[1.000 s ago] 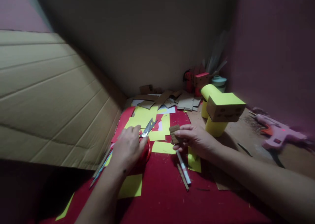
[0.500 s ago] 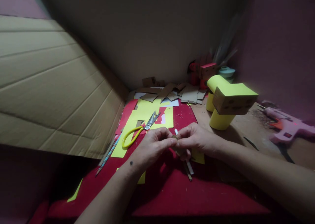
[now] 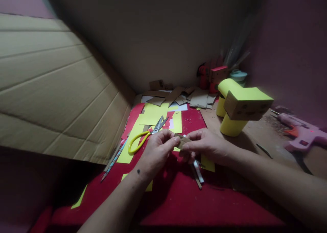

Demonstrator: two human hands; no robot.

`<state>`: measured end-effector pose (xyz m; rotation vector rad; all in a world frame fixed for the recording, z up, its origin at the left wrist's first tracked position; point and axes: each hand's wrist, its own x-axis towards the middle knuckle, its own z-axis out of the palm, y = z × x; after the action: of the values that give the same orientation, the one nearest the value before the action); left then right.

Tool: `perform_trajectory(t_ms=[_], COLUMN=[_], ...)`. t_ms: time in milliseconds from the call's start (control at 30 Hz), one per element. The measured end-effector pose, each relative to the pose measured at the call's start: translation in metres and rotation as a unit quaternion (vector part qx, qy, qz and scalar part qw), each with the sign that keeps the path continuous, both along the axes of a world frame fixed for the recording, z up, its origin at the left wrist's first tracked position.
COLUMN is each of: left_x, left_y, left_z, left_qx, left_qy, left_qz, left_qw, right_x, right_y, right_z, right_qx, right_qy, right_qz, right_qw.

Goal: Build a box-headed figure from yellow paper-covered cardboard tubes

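Observation:
A small brown piece of cardboard [image 3: 182, 141] is pinched between my two hands above the red cloth [image 3: 176, 199]. My left hand [image 3: 160, 144] grips its left end between thumb and fingers. At its right end, my right hand [image 3: 204, 144] has thumb and fingers closed on it; the other fingers curl beneath. Below my right hand lie a white strip [image 3: 199, 173] and a thin brown cardboard strip [image 3: 197, 179]. Yellow-handled scissors [image 3: 148, 135] rest with blades apart on yellow paper [image 3: 154, 113], left of my hands.
A yellow paper-and-cardboard figure [image 3: 237, 106] stands at right, with a pink glue gun [image 3: 304, 129] beyond it. Cardboard scraps [image 3: 176, 95] lie at the back, before a red figure [image 3: 217, 77]. A large cardboard panel [image 3: 63, 89] slants along the left; pencils [image 3: 114, 161] lie below it.
The cardboard piece has turned and more of its flat face shows between my fingers. My hands have drawn slightly apart. The whole view has shifted a little.

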<state>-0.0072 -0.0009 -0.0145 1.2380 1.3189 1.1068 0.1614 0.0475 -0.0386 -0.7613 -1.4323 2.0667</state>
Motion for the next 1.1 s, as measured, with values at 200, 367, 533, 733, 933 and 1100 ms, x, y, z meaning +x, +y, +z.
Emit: perform_trajectory(t_ms=[200, 367, 533, 733, 933, 1100], left_x=[0.002, 0.007, 0.017, -0.013, -0.109, -0.129], left_y=[0.0, -0.002, 0.0, -0.003, -0.012, -0.006], left_z=[-0.005, -0.009, -0.02, 0.006, 0.022, 0.003], left_qx=[0.007, 0.01, 0.021, 0.089, -0.054, -0.118], left_qy=[-0.05, -0.074, -0.088, 0.123, 0.66, 0.705], left_qz=[0.011, 0.024, 0.028, 0.046, 0.111, 0.074], left_qw=[0.999, 0.997, 0.995, 0.987, 0.741, 0.696], right_x=[-0.003, -0.005, -0.005, 0.001, 0.002, 0.002], right_y=[-0.001, -0.003, -0.004, 0.005, 0.012, 0.011], right_z=[-0.004, -0.004, -0.006, -0.012, -0.014, -0.015], right_qx=[-0.063, -0.091, -0.095, -0.078, -0.088, -0.09], right_qy=[0.034, 0.069, 0.067, 0.033, 0.036, 0.032], right_qz=[-0.058, -0.072, -0.102, -0.103, -0.122, -0.117], right_qw=[0.996, 0.991, 0.988, 0.991, 0.988, 0.988])
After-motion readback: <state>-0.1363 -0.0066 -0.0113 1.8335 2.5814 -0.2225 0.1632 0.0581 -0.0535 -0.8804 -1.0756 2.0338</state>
